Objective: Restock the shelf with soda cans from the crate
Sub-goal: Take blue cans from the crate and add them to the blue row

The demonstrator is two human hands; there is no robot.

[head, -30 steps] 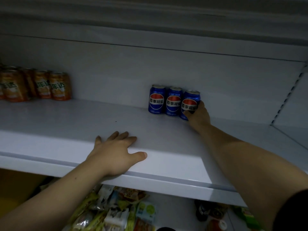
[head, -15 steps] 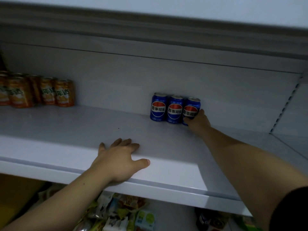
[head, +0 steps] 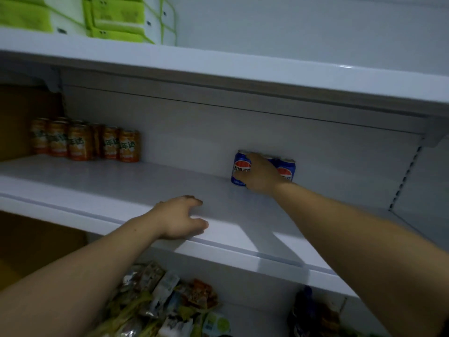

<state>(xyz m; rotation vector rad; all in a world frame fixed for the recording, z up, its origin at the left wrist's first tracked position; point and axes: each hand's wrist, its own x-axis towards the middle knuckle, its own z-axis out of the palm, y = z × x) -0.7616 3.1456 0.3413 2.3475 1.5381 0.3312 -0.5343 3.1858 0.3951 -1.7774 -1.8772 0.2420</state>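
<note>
Three blue soda cans stand in a row at the back of the white shelf (head: 116, 188). My right hand (head: 261, 173) reaches in over them and hides the middle one. Its fingers curl over the top of the left blue can (head: 238, 166) and the thumb lies on that can's front. The right blue can (head: 288, 169) shows just past my wrist. My left hand (head: 181, 220) rests on the shelf's front edge with fingers loosely bent, holding nothing. No crate is in view.
Several orange drink cans (head: 82, 142) stand at the shelf's back left. The upper shelf (head: 243, 66) overhangs close above and carries green packages (head: 109, 18). Snack packets (head: 165, 300) fill the level below. A perforated upright (head: 403, 176) bounds the right side.
My right hand has moved left from the rightmost blue can to the left one, covering the middle can. The view has tilted upward, and my left hand's fingers have curled slightly.
</note>
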